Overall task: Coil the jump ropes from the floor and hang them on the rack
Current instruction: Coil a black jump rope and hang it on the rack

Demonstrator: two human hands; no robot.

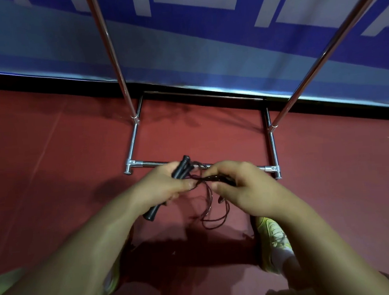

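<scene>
My left hand [166,186] grips the black handles [181,169] of a jump rope, held together at a slant; their lower ends poke out under the hand. My right hand [243,185] pinches the thin dark cord [213,206] just to the right of the handles. Several loops of cord hang down between my hands. Directly ahead stands the chrome rack [133,141]: a rectangular base on the floor and two uprights rising out of the top of the frame. Its top bar is out of view.
The floor is dark red [50,158]. A blue and white banner [204,41] runs along the wall behind the rack. My shoe in yellow-green [274,241] stands below my right hand.
</scene>
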